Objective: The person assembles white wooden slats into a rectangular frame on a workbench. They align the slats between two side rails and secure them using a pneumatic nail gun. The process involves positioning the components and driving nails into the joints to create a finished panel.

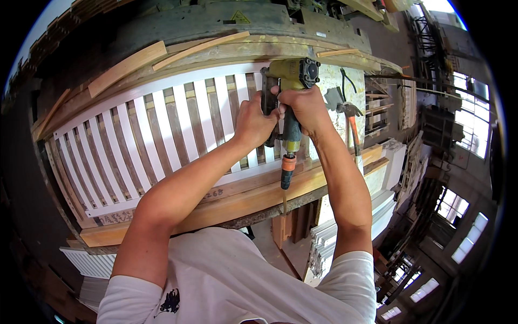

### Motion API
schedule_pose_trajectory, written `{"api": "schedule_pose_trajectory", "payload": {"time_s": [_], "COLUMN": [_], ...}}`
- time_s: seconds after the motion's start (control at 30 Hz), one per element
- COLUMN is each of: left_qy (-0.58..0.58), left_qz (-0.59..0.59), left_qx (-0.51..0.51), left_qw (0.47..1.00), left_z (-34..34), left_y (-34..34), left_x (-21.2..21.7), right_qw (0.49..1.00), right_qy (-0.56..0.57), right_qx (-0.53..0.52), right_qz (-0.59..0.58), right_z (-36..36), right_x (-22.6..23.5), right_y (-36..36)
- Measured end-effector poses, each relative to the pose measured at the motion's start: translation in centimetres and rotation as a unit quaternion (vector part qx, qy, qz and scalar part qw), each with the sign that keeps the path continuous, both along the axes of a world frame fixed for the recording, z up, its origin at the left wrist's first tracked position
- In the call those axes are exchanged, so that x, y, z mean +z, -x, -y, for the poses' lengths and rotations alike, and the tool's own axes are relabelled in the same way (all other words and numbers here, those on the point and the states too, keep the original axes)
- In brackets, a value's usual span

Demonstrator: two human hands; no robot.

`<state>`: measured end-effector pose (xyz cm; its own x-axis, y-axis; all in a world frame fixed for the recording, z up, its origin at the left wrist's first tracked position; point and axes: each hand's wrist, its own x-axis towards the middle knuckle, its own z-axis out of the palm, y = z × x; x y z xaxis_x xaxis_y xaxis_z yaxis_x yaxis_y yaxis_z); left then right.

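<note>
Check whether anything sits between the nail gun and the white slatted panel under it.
Nothing visible does. Both hands, left hand and right hand, grip the yellow-green nail gun, held over the white slatted panel. The gun's nose is hidden behind the hands. The hammer lies off to the right.

Hammer with an orange handle [352, 125] lying near the surface's right end, loose wooden strips [127, 67] along the far edge of the surface [237, 202], black cord [346, 82] beyond the hammer, white slatted panels [330, 237] stacked on the floor below the near edge
</note>
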<state>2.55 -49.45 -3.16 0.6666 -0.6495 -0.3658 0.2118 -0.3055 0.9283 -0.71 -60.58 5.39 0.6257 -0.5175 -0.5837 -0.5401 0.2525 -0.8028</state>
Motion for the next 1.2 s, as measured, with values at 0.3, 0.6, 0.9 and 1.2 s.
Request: {"api": "schedule_pose_trajectory", "payload": {"time_s": [0.3, 0.6, 0.9, 1.2], "left_qy": [0.027, 0.028, 0.033, 0.012], "left_qz": [-0.009, -0.019, -0.01, -0.007], "left_qx": [0.007, 0.023, 0.041, 0.042], "left_qw": [1.0, 0.999, 0.999, 0.999], "left_z": [-0.1, -1.3, -3.4, -3.9], "left_y": [0.1, -0.2, -0.9, -0.7], "left_x": [-0.5, 0.1, 0.9, -0.2], "right_qw": [1.0, 0.999, 0.998, 0.999], "right_qy": [0.017, -0.031, -0.01, -0.02], "right_qx": [0.006, 0.005, 0.058, 0.049], "right_qz": [-0.018, -0.003, 0.005, -0.005], "right_z": [-0.4, -1.0, -2.6, -3.4], "right_x": [0.8, -0.1, 0.1, 0.1], "right_y": [-0.5, -0.7, -1.8, -2.3]}}
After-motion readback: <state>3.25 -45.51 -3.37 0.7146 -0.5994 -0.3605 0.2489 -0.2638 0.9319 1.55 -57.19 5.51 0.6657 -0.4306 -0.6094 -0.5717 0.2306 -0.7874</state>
